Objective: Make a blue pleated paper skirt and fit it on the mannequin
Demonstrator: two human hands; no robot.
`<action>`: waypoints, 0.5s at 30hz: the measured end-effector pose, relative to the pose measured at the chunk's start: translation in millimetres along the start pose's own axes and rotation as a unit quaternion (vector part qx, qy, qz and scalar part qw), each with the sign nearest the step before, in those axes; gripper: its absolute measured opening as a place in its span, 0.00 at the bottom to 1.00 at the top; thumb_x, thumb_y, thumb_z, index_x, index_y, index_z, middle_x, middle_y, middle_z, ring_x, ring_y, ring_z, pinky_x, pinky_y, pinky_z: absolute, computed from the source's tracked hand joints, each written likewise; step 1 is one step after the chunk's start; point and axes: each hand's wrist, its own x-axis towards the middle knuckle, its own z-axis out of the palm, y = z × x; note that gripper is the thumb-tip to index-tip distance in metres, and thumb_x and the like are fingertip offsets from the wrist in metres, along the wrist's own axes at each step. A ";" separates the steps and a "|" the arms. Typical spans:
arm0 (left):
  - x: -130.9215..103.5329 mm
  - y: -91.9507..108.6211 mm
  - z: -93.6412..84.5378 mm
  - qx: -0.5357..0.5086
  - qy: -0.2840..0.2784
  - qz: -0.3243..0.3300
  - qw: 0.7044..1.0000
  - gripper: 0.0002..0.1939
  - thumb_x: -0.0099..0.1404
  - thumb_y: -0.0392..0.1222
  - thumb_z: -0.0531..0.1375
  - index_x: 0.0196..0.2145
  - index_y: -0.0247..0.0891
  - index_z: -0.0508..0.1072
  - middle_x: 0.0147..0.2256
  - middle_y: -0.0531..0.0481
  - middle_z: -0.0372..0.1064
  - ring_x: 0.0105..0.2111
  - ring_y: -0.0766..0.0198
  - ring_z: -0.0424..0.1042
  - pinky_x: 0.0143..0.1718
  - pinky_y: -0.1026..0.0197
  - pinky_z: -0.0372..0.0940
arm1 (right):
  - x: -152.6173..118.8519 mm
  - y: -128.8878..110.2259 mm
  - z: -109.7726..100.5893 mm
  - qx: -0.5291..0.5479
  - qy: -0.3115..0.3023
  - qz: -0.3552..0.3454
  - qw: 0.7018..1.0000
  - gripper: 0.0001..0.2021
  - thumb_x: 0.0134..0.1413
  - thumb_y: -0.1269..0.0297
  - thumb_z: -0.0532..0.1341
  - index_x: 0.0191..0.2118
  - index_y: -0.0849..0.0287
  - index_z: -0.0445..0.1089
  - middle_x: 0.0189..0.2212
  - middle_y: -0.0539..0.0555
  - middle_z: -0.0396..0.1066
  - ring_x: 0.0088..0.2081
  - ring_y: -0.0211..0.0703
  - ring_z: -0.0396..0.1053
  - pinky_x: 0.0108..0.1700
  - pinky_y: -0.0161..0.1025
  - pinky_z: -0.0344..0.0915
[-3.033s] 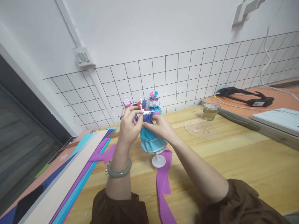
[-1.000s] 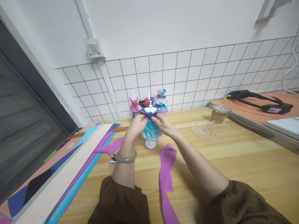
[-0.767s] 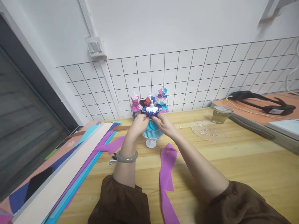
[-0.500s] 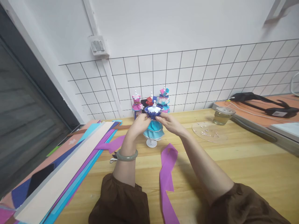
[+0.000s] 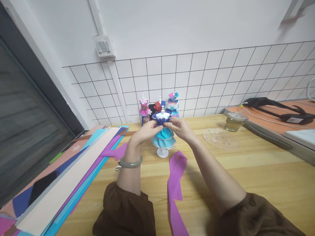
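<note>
A small white dress form (image 5: 162, 115) stands upright on a round white base, wearing a tiered turquoise skirt (image 5: 163, 141) and a dark blue ruffle (image 5: 155, 116) round its chest. From the left, my left hand (image 5: 147, 131) pinches the ruffle at the waist. On the other side, my right hand (image 5: 179, 127) has thumb and fingers closed on the same ruffle. Part of the waist is hidden behind my fingers. Close in front of the base lies a purple strip (image 5: 177, 177), looped at its far end.
Behind stand several dressed forms, one in pink (image 5: 144, 108). Stacked coloured strips (image 5: 73, 173) and a dark phone-like slab (image 5: 43, 186) lie left. To the right are a clear disc with tiny pieces (image 5: 219, 139), a lidded cup (image 5: 235, 123) and a black strap (image 5: 268, 108).
The dress form's skirt and base have shifted slightly to the right. My left wrist has moved a little left, and both hands keep their hold on the ruffle.
</note>
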 end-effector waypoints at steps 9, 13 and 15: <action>3.3 -1.8 -1.7 -0.040 0.004 0.039 0.998 0.20 0.61 0.48 0.55 0.43 0.29 0.72 0.41 0.42 0.73 0.44 0.56 0.70 0.46 0.55 0.64 | -3.0 -8.1 -6.1 0.098 -0.088 0.025 0.991 0.17 0.53 0.55 0.59 0.45 0.59 0.73 0.39 0.55 0.73 0.43 0.47 0.68 0.46 0.45 0.64; 2.2 -1.5 -2.4 -0.043 0.017 0.037 0.998 0.21 0.59 0.49 0.57 0.42 0.29 0.74 0.41 0.41 0.74 0.45 0.53 0.70 0.46 0.55 0.64 | -2.4 -5.0 -7.0 0.087 -0.067 0.039 0.993 0.17 0.51 0.52 0.59 0.39 0.61 0.74 0.35 0.54 0.74 0.40 0.46 0.69 0.43 0.44 0.65; 1.9 -2.6 -3.1 -0.042 0.021 0.044 0.998 0.21 0.59 0.50 0.58 0.42 0.30 0.74 0.41 0.42 0.74 0.46 0.53 0.69 0.47 0.54 0.64 | -2.2 -3.1 -5.0 0.085 -0.043 0.054 0.994 0.17 0.50 0.51 0.60 0.36 0.61 0.75 0.32 0.53 0.74 0.37 0.45 0.69 0.40 0.42 0.66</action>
